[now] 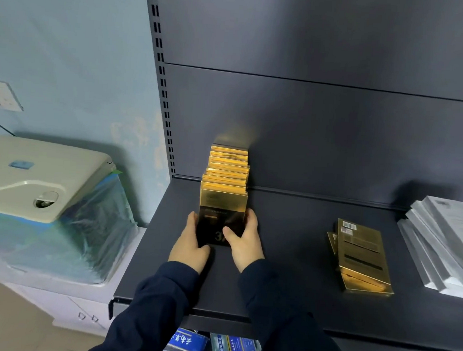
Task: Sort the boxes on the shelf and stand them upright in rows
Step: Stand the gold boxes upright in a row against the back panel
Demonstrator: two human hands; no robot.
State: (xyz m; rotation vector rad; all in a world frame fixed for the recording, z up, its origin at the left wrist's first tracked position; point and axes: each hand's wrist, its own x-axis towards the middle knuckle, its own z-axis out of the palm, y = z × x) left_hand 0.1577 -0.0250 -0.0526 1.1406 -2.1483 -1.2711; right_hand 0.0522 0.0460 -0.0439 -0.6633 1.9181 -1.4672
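Observation:
A row of gold boxes (pixel 227 172) stands upright on the dark shelf (pixel 287 261), running from its back wall toward me. The front gold-and-black box (pixel 220 215) is held from both sides. My left hand (pixel 190 242) grips its left edge, and my right hand (pixel 245 239) grips its right edge with the thumb on the box face. To the right, a small stack of gold boxes (pixel 361 255) lies flat on the shelf.
Several white boxes (pixel 439 244) lie stacked flat at the shelf's right end. A slotted upright (pixel 163 82) bounds the shelf on the left. Beside it stands a plastic-wrapped appliance (pixel 45 189). Blue boxes (pixel 213 346) sit on the shelf below.

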